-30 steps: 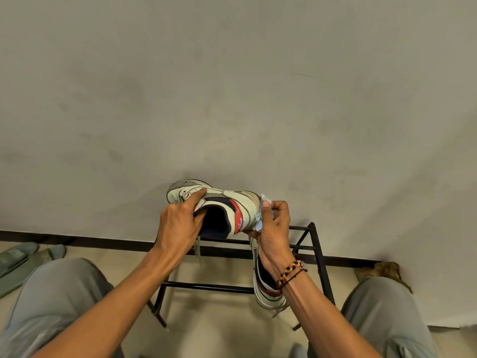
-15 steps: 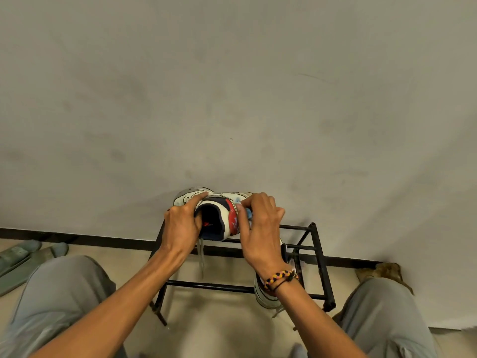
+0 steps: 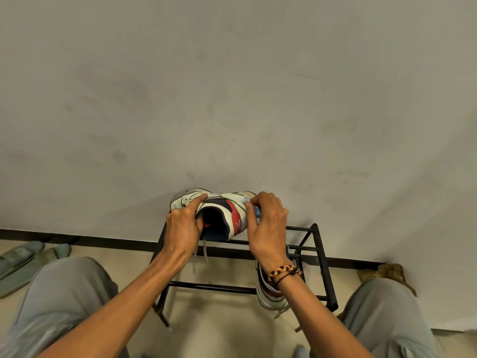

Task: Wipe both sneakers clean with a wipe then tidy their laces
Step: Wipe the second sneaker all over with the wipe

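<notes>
Both hands work on one sneaker held above a black metal rack.

The left hand (image 3: 183, 226) grips the sneaker (image 3: 224, 213) at its collar, fingers curled over the side. The right hand (image 3: 268, 223) pinches a pale blue wipe (image 3: 255, 210) in curled fingers against the sneaker's heel side. The second sneaker (image 3: 268, 295) rests on the rack (image 3: 322, 257), partly hidden behind the right wrist.

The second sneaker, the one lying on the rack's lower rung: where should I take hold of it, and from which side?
Grip the second sneaker at its heel collar, coming from above on the near side. It lies under the right hand, its heel end and sole edge facing the person, so the opening rim probably gives fingers an edge. The rack bars block the far side.
</notes>
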